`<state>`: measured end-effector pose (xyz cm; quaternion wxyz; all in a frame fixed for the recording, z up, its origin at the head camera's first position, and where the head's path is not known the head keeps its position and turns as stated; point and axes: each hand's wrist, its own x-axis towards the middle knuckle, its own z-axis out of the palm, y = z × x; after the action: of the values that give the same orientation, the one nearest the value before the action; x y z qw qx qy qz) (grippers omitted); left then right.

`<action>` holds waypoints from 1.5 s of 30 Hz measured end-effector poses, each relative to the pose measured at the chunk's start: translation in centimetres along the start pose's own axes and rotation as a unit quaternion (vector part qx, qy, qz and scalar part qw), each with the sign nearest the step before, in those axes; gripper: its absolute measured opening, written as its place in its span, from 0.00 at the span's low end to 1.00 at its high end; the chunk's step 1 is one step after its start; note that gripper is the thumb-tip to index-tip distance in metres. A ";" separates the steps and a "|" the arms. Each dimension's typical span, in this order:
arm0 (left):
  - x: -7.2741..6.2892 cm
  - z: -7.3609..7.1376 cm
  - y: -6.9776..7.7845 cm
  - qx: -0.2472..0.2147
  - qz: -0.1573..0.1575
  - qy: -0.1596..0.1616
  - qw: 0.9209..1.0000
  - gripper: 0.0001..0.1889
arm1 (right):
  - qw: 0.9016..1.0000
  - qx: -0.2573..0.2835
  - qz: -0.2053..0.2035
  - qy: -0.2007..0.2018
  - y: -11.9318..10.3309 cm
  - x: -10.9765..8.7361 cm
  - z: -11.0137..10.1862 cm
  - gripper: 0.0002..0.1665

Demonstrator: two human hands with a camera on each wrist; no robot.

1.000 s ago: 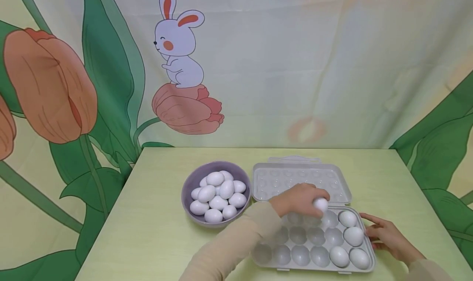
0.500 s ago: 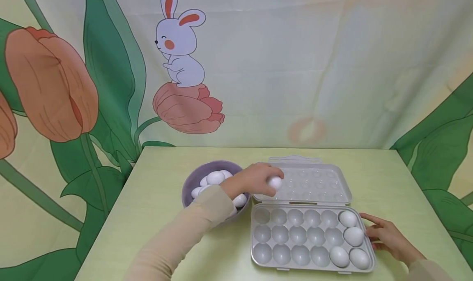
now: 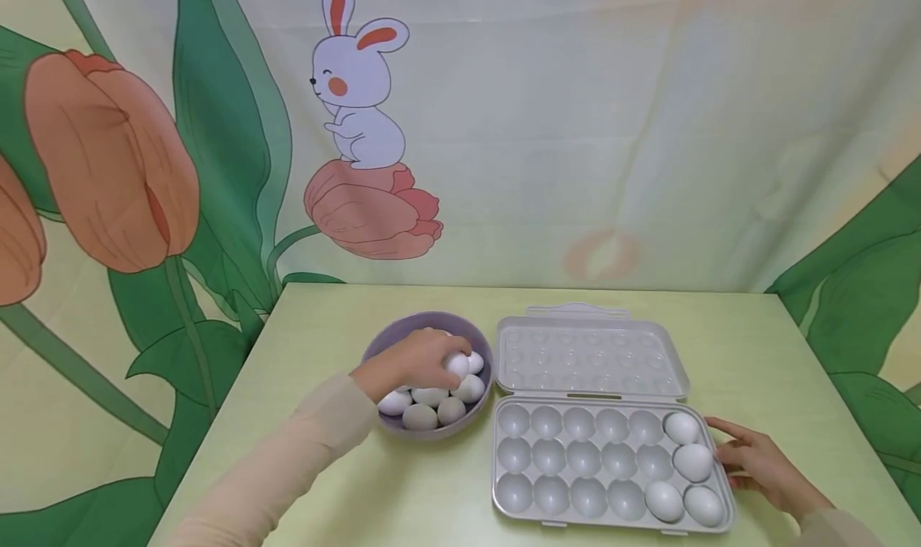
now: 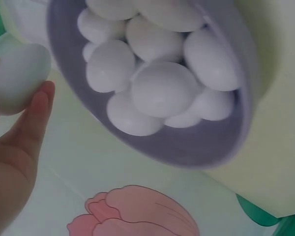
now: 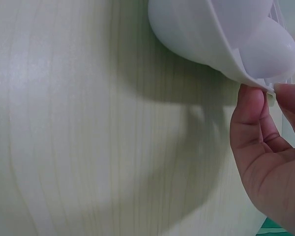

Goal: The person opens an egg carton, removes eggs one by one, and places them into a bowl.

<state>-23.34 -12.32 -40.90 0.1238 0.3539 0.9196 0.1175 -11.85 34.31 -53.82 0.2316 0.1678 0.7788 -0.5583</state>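
Over the purple bowl (image 3: pixel 460 429) my left hand (image 3: pixel 417 359) grips a white egg (image 3: pixel 456 366) between thumb and fingers. The left wrist view shows this egg (image 4: pixel 20 78) at the fingertips and the heap of eggs (image 4: pixel 162 91) in the bowl; in the head view the hand hides part of that heap. To the right lies a light grey egg carton (image 3: pixel 588 497), its lid (image 3: pixel 593 359) folded back. Several eggs (image 3: pixel 693 461) sit in its right end, the other cups bare. At that end my right hand (image 3: pixel 766 469) pinches the carton rim (image 5: pixel 231 61).
All of it stands on a pale yellow-green table (image 3: pixel 316 331). Behind hangs a cloth backdrop (image 3: pixel 504 131) printed with a rabbit and tulips. The bowl stands close to the carton's left side.
My left hand has carried the egg leftward from above the carton, across the lid, to over the bowl. The right hand stays at the carton's right end. The head view has shifted slightly.
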 end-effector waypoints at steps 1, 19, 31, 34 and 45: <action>-0.2 0.2 -0.2 0.002 -0.013 -0.004 1.000 0.20 | 1.000 0.001 -0.002 0.000 0.0 0.0 0.0 0.38; -0.6 3.4 -1.9 -0.002 -0.096 -0.030 0.995 0.14 | 1.000 0.013 -0.008 -0.007 0.0 -0.1 -0.1 0.34; -0.3 4.2 -2.3 0.003 -0.114 -0.040 0.993 0.11 | 1.000 0.005 0.001 -0.004 -0.1 0.0 -0.1 0.37; -0.2 4.3 -2.2 0.010 -0.116 -0.040 0.992 0.11 | 1.000 0.006 0.002 -0.004 -0.1 0.0 -0.1 0.37; 0.0 4.4 -2.2 0.009 -0.125 -0.037 0.991 0.12 | 1.000 0.014 -0.003 -0.005 0.1 0.0 -0.1 0.37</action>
<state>-23.36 -13.37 -45.68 0.1687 0.2418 0.9522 0.0800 -11.79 34.45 -53.90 0.2309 0.1659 0.7702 -0.5709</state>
